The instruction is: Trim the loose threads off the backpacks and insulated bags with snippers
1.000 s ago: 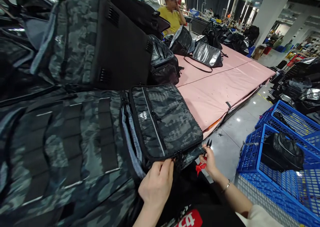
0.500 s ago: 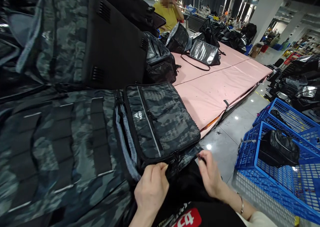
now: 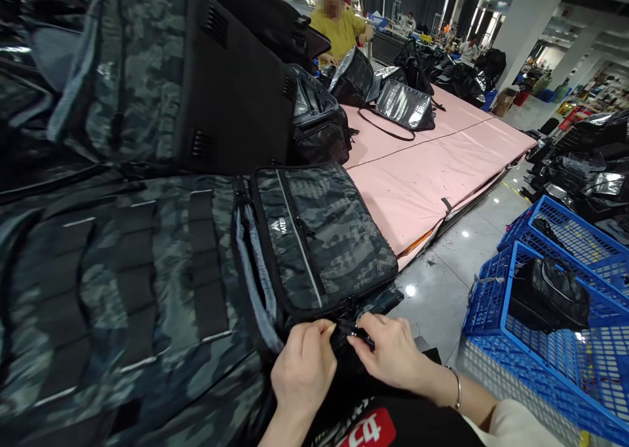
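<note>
A dark camouflage bag with a white logo lies in front of me, its zipped near edge toward my body. My left hand is closed, pinching the bag's near edge beside the zipper. My right hand is closed too, its fingertips pinching a small black zipper pull at the same edge. The two hands almost touch. A thin bracelet sits on my right wrist. No scissors show in my right hand now.
Large camouflage bags are piled at the left and behind. A pink padded table stretches away with silver-lined bags on it. Blue plastic crates holding black bags stand on the floor at the right. A person in yellow sits at the far end.
My right hand, which held red-handled snips a second ago, has moved left to the bag's zipper and now pinches the pull. My left hand has stayed at the bag's edge.
</note>
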The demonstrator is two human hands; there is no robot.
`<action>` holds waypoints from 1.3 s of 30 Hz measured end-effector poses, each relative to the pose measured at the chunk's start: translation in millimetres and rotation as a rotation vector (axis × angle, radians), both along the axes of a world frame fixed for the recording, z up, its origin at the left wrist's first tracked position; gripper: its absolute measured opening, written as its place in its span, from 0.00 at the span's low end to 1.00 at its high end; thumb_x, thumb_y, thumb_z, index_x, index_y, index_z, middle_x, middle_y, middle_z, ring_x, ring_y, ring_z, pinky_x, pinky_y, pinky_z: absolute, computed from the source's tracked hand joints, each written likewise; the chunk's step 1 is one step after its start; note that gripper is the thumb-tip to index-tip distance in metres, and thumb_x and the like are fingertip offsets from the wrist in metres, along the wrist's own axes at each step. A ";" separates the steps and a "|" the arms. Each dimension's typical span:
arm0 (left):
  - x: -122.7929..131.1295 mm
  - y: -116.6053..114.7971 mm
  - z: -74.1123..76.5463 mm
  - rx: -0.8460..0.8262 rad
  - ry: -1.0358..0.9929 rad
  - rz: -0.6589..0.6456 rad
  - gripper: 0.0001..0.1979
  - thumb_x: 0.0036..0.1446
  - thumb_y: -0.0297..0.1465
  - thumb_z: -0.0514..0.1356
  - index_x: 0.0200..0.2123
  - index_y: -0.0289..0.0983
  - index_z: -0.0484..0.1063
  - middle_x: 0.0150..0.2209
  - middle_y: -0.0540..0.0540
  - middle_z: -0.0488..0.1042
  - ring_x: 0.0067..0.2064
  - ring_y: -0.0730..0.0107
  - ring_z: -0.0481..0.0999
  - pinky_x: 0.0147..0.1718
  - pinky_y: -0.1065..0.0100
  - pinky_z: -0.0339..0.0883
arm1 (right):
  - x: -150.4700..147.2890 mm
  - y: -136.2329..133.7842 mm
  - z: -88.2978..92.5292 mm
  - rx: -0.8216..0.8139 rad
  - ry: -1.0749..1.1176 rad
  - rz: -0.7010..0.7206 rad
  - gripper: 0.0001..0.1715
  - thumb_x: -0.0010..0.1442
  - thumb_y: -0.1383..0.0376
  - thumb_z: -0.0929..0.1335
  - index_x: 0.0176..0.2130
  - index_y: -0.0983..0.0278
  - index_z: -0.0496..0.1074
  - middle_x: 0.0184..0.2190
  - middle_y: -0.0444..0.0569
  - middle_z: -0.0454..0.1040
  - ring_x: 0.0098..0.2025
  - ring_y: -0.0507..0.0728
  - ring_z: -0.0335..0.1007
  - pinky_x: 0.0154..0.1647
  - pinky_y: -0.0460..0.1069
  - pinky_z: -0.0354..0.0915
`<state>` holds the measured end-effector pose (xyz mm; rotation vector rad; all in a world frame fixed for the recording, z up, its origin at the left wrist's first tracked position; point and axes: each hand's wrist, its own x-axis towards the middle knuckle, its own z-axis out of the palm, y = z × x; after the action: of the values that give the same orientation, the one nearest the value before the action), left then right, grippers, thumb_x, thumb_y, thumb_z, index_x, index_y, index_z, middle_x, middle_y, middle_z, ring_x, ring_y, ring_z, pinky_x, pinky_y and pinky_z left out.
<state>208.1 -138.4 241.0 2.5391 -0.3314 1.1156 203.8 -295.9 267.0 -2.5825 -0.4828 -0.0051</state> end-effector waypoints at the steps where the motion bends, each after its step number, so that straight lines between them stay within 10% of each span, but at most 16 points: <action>1: -0.3 -0.6 0.5 -0.003 0.006 0.003 0.05 0.59 0.22 0.56 0.30 0.36 0.64 0.27 0.49 0.69 0.26 0.74 0.69 0.25 0.73 0.60 | 1.2 0.2 0.3 -0.001 0.003 0.001 0.06 0.63 0.61 0.64 0.38 0.62 0.67 0.29 0.46 0.74 0.29 0.56 0.72 0.26 0.46 0.52; 20: -10.7 -11.5 4.5 -0.236 0.168 -0.104 0.08 0.60 0.20 0.50 0.30 0.36 0.62 0.28 0.48 0.66 0.29 0.73 0.67 0.27 0.73 0.62 | 14.7 -18.9 -14.8 0.347 0.116 0.105 0.11 0.65 0.60 0.62 0.34 0.63 0.67 0.27 0.45 0.72 0.27 0.53 0.68 0.28 0.46 0.58; 28: -63.8 52.6 43.1 -0.322 0.166 -0.275 0.08 0.59 0.20 0.50 0.30 0.38 0.62 0.26 0.49 0.65 0.28 0.74 0.66 0.27 0.72 0.63 | 14.8 -38.3 -29.7 0.566 0.130 0.070 0.09 0.63 0.59 0.66 0.37 0.62 0.69 0.26 0.45 0.72 0.25 0.53 0.69 0.25 0.45 0.63; 35: -100.1 119.5 47.9 -0.290 -0.033 0.472 0.16 0.57 0.35 0.60 0.48 0.38 0.67 0.37 0.44 0.72 0.38 0.63 0.73 0.41 0.60 0.68 | 18.9 -27.8 -21.2 0.649 0.041 0.141 0.07 0.62 0.61 0.66 0.40 0.61 0.69 0.30 0.47 0.73 0.29 0.54 0.71 0.27 0.45 0.67; 39: -96.2 129.4 41.7 -0.331 0.069 0.465 0.12 0.60 0.37 0.57 0.46 0.40 0.69 0.37 0.48 0.75 0.32 0.69 0.75 0.38 0.67 0.70 | 20.9 -7.7 -10.8 0.648 0.028 0.236 0.05 0.62 0.63 0.66 0.40 0.60 0.68 0.25 0.43 0.70 0.24 0.52 0.66 0.24 0.44 0.62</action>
<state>112.0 -9.0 282.6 2.3991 0.4499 1.1180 224.7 -303.7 256.2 -1.8825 -0.6484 -0.0373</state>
